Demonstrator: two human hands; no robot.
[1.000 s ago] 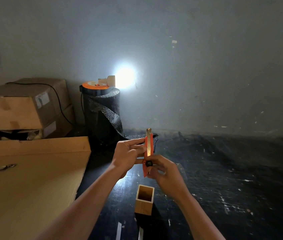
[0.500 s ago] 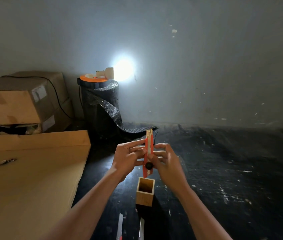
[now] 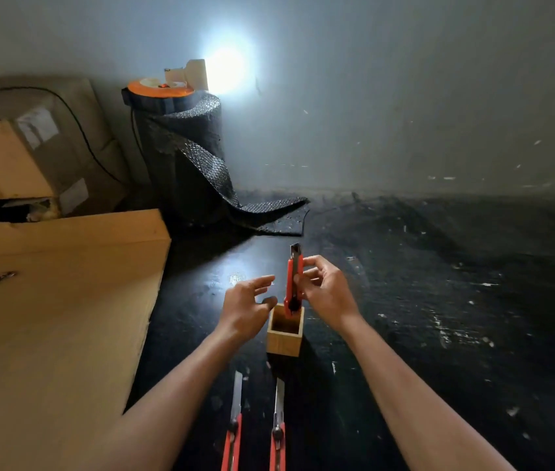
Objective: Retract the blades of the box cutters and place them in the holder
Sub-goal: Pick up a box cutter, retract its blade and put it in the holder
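Right hand [image 3: 325,290] pinches the red cutter [image 3: 293,283] upright, its butt seemingly just inside the wooden holder [image 3: 284,338]; left hand [image 3: 247,302] hovers open. Lower it straight, then let go.

**Storeroom or packing area**

Looked like a storage or packing space rather than a home. Bare, scuffed wall [image 3: 405,96], lit by one harsh lamp [image 3: 225,71]. Black, paint-flecked work surface [image 3: 439,300]. Taped cardboard boxes [image 3: 31,147] stacked at left, flat cardboard [image 3: 58,300] in front, a roll of black bubble wrap [image 3: 184,158] standing upright beside them.
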